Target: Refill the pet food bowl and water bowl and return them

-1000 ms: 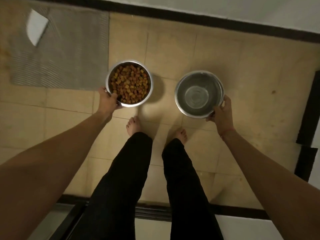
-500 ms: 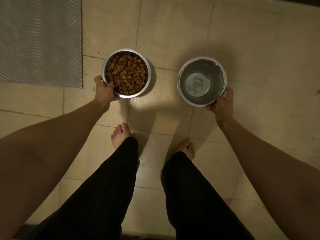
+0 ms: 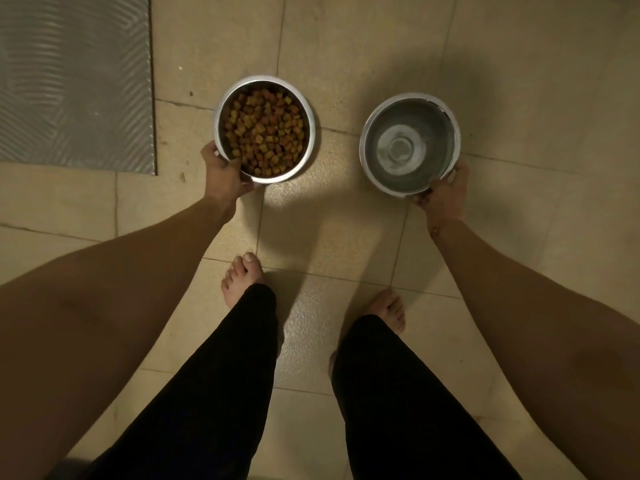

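Lighting: dim, warm yellow. Soft shadows on floor tiles [image 3: 381, 46] beyond both bowls. Slight softness; wide-angle stretching at edges.

You see beige tiled floor [image 3: 381, 46], dim light; grey ribbed mat [image 3: 72, 81] upper left, flat on tiles

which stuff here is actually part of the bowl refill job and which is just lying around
Part of the job:
- round steel bowl of brown kibble, rim held by the left hand
- round steel bowl of clear water, rim held by the right hand

Just lying about:
- grey ribbed mat on the beige tiled floor, left of the kibble bowl
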